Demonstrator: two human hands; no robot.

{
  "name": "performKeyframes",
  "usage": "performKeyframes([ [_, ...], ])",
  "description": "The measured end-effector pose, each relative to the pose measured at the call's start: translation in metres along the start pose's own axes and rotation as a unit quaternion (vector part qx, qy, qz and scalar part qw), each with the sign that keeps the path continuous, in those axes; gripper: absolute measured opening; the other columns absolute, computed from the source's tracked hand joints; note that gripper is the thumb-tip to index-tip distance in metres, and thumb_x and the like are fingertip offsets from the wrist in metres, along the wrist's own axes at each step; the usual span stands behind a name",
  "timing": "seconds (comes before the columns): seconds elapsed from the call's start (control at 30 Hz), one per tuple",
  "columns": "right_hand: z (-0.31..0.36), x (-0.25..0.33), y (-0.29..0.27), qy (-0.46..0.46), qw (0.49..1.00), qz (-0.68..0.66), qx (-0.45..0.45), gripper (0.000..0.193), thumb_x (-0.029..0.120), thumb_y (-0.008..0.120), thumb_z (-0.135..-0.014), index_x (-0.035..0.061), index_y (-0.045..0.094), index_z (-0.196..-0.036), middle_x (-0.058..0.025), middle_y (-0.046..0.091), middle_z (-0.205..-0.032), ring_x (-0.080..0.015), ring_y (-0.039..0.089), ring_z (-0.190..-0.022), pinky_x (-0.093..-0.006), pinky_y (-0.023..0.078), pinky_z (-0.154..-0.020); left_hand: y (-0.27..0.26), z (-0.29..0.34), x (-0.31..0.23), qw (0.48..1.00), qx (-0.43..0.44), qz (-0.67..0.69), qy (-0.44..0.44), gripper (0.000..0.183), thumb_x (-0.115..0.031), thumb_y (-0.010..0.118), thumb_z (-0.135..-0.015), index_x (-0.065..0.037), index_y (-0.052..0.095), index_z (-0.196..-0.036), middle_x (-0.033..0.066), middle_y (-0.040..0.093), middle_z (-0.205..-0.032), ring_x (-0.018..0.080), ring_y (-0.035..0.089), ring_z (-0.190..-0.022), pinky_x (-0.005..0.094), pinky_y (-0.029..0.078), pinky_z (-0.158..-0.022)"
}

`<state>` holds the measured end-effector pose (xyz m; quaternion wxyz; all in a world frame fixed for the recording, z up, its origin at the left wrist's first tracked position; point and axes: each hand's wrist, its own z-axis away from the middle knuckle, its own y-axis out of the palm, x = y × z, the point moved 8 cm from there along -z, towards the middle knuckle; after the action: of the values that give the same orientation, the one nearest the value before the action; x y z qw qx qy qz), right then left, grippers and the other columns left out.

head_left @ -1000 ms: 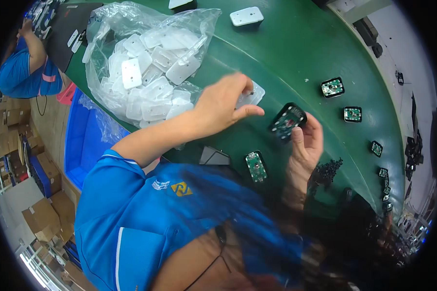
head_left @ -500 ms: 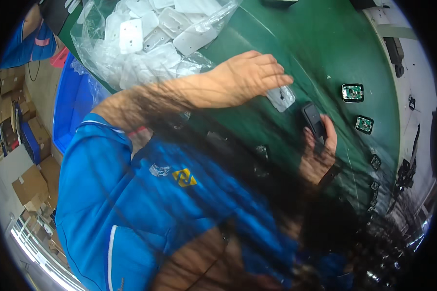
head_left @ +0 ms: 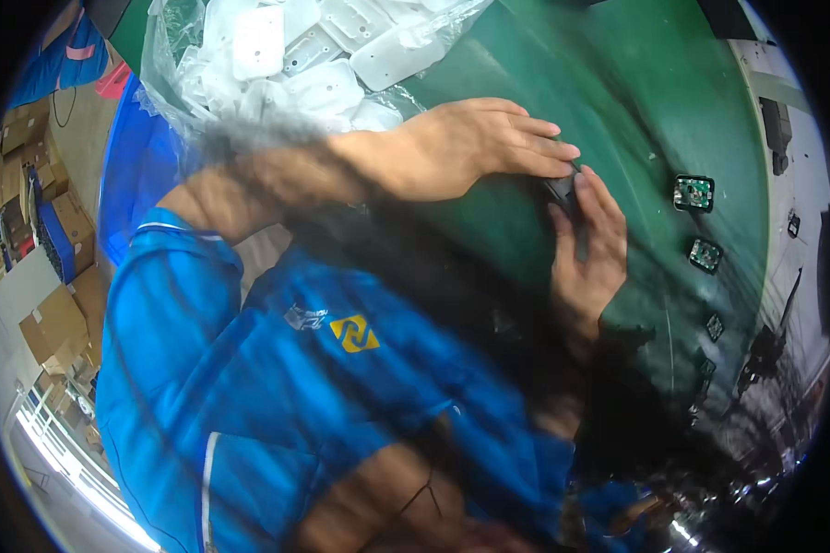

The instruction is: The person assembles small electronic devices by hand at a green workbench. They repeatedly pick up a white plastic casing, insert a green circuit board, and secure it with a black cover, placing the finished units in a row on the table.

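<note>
A small black rectangular plastic case point(head_left: 561, 188) is held between both hands above the green table. My right hand point(head_left: 595, 244) grips its near end, thumb on one side and fingers on the other. Over its far end bends my left hand point(head_left: 498, 147), fingers close together and pressed down on it. The pale plastic cover plate that was in this hand earlier is not visible now; the fingers hide whatever lies beneath them. Dark blurred strands cross the view and cover part of the table near my forearms.
At the far left a clear plastic bag point(head_left: 180, 101) spills many white plastic cover plates point(head_left: 327, 88). Black cases with green circuit boards point(head_left: 693, 193) stand in a row along the right side of the green table point(head_left: 618, 101). A blue bin point(head_left: 143, 175) stands left of the table.
My left hand has moved slightly right, onto the black case, and the pale plate has gone out of sight. My right hand has brought the case up and left to meet it.
</note>
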<state>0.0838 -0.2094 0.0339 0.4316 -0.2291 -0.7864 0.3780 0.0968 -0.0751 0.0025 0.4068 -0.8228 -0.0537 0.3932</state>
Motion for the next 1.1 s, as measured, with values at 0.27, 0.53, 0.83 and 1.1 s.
performKeyframes([
  [0.27,0.021,0.0,0.012,-0.052,0.991,0.118,-0.033,0.039,-0.001,0.071,-0.072,0.0009,0.062,-0.111,-0.0185,0.061,-0.113,-0.0329,0.061,-0.099,-0.0377,0.052,-0.082,0.013,0.001,-0.01,0.989,0.059,-0.134,0.033,0.054,-0.01,0.052,-0.083,-0.014,0.044,-0.136,-0.0005,0.041,-0.144,0.0172,0.041,-0.131,0.0368,0.036,-0.106],
  [0.53,0.008,-0.044,-0.012,0.118,0.986,-0.119,0.015,0.035,0.011,0.071,-0.077,0.0049,0.063,-0.111,-0.0112,0.065,-0.107,-0.0234,0.063,-0.094,-0.0317,0.05,-0.083,0.02,-0.029,-0.028,0.986,-0.011,-0.151,0.064,0.056,-0.019,0.068,-0.07,-0.002,0.052,-0.121,0.0117,0.056,-0.121,0.0259,0.056,-0.109,0.0368,0.048,-0.089],
  [0.83,0.035,-0.103,-0.088,0.236,0.937,-0.195,-0.168,0.028,0.019,0.064,-0.089,0.0041,0.064,-0.113,-0.008,0.066,-0.103,-0.0141,0.061,-0.096,-0.0281,0.047,-0.086,0.012,-0.1,0.032,0.994,-0.068,0.013,-0.088,0.023,-0.024,0.061,-0.087,-0.003,0.063,-0.095,0.0139,0.064,-0.083,0.0316,0.062,-0.079,0.0396,0.049,-0.072],
  [1.1,0.16,-0.132,-0.161,0.365,0.9,-0.012,-0.237,0.016,0.01,0.063,-0.088,0.001,0.067,-0.101,-0.0058,0.066,-0.096,-0.0102,0.059,-0.083,-0.0235,0.046,-0.076,0.041,-0.137,0.106,0.888,0.092,0.266,-0.363,0.03,-0.024,0.049,-0.096,0.004,0.058,-0.093,0.0111,0.065,-0.069,0.0131,0.06,-0.053,0.0231,0.048,-0.046],
])
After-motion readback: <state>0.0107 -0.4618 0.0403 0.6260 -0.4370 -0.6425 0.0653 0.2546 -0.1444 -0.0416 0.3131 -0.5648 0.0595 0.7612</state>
